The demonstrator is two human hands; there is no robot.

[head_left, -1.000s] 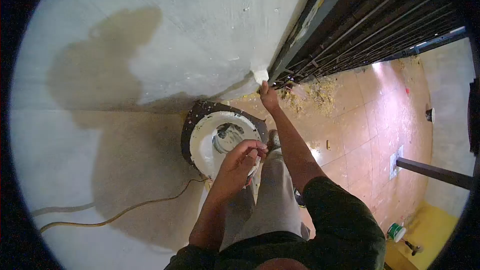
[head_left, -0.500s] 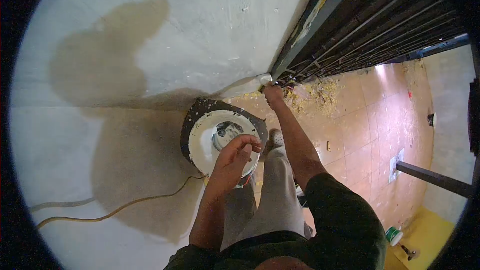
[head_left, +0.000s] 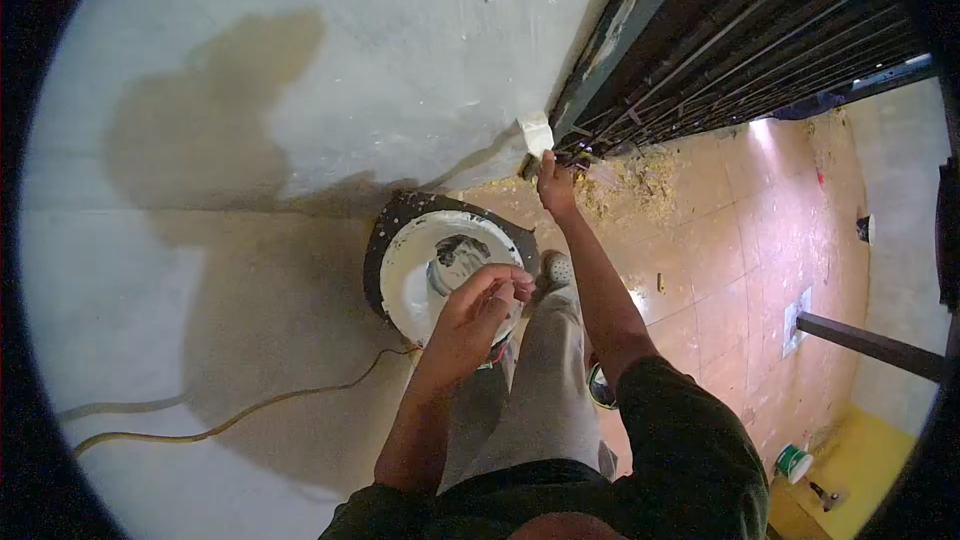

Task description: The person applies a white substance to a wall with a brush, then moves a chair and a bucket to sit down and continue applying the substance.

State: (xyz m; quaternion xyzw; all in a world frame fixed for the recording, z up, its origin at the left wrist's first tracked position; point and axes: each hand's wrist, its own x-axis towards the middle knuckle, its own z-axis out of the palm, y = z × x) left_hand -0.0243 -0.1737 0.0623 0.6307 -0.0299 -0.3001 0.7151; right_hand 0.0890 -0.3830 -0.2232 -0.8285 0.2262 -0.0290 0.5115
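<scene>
My right hand grips a paintbrush whose wide head is coated white. That head lies against the lower grey-white wall, close beside the dark gate frame. My left hand hovers over the near right part of a round bucket. Its fingers are loosely curled, and nothing shows between them and the thumb. White paint coats the bucket inside, where a smaller round container with dark smears sits, partly hidden by my left hand.
The bucket stands on a dark, splattered piece by the wall. A hose or cable runs left from it. Yellowish debris litters the tiled floor near the barred gate. A post and a green-white tub are at right.
My right hand has turned, and the brush head has moved slightly up the wall beside the gate frame, showing more of its white face. My left hand has shifted slightly right over the bucket.
</scene>
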